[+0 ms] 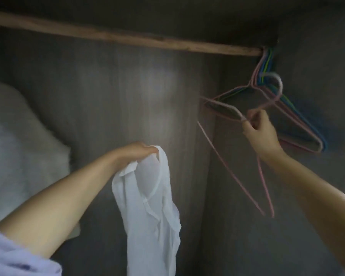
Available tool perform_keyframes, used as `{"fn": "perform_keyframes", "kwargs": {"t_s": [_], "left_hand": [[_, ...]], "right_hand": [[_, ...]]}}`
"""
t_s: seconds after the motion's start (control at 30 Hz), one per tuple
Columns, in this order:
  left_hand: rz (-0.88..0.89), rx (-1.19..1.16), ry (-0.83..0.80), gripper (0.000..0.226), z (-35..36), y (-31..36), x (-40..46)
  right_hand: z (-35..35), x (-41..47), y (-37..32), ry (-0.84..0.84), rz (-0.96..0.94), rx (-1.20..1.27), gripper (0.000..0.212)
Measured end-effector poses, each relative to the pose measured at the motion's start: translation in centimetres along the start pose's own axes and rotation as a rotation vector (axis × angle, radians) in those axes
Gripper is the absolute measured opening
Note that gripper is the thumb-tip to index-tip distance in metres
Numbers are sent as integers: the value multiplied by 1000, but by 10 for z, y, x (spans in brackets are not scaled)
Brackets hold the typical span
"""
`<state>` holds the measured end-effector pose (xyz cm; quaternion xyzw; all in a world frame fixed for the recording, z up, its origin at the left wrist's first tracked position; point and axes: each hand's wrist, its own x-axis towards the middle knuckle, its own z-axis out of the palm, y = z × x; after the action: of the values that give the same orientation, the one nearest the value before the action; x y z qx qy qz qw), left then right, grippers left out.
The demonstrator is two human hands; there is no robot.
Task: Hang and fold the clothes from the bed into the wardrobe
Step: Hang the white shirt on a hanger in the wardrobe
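White shirt [153, 198] pinched by left hand [139, 151] at frame centre, pink hanger [223, 108] gripped by right hand [257, 126] at right; next: threading hanger into collar.

So there's a rough brown wooden rail [116, 37] running across the top of the dark grey wardrobe [112, 92], and a bunch of thin pink, blue and green wire hangers [299, 124] hooked on its far right end, bunched together.

A thin white shirt [153, 206] hangs limp and crumpled, collar uppermost, inside the dark wardrobe [112, 86]. A pink wire hanger [217, 150] is tilted off the wooden rail [127, 38], beside other coloured hangers [299, 118].
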<state>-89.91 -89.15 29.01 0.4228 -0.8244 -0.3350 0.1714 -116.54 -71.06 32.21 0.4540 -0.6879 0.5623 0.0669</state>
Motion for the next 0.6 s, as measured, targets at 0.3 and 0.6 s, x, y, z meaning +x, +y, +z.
{"fn": "perform_keyframes", "kwargs": {"t_s": [0.3,0.6], "left_hand": [[-108,4,120,25,-8,-71,-27],[59,3,-10,26,-6,-82,-74]], "right_hand": [[27,-122,-31,-751,421,311,28],[65,-194,-68,-790,581,281,28]]}}
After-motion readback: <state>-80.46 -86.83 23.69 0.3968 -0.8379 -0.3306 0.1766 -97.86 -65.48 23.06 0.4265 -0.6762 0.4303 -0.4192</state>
